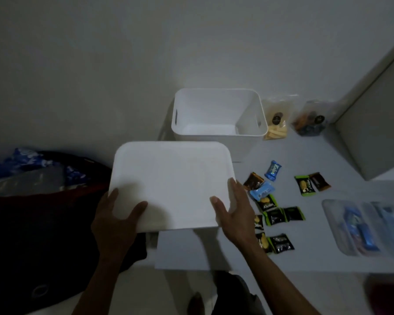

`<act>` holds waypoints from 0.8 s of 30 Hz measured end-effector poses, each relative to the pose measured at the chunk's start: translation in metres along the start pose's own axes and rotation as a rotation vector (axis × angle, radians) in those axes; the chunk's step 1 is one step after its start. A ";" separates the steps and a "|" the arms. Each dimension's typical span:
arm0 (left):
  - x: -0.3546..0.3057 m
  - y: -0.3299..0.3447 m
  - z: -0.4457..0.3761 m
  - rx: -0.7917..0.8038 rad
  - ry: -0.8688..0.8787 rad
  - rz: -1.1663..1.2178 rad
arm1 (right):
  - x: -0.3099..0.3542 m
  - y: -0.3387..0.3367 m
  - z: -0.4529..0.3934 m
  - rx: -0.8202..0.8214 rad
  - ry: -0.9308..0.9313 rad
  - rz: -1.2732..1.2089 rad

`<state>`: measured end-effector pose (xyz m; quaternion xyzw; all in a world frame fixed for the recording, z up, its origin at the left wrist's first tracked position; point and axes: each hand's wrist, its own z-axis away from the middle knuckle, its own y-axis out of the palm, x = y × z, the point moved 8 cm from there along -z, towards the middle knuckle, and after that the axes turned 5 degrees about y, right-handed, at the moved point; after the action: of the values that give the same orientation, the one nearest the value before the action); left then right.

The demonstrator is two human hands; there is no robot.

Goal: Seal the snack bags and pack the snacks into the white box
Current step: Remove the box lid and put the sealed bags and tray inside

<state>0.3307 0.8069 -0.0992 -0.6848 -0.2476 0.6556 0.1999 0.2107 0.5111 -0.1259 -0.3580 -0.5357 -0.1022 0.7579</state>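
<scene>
The white box (248, 142) stands uncovered on the white table against the wall, and nothing shows inside it. In front of it I hold its flat white lid (171, 183) in the air with both hands. My left hand (117, 214) grips the lid's near left edge. My right hand (233, 209) grips its near right corner. Two clear snack bags lean beside the box: one with yellow sticks (276, 120), one with dark mixed snacks (311, 119). Several small wrapped snacks (273, 201) in black, green and blue lie scattered on the table at my right.
A clear zip bag (359, 226) with blue packets lies at the right table edge. A grey cabinet side (373, 133) rises at the far right. A dark bag (32, 235) with blue plastic on top sits left of the table. My feet show below.
</scene>
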 end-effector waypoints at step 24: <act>0.106 0.154 0.084 0.362 -0.179 -0.204 | -0.187 -0.023 0.000 0.036 0.135 0.476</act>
<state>0.2612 0.7434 -0.2810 -0.5483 -0.2109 0.7237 0.3621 0.1224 0.4516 -0.2817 -0.4528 -0.3860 0.0653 0.8011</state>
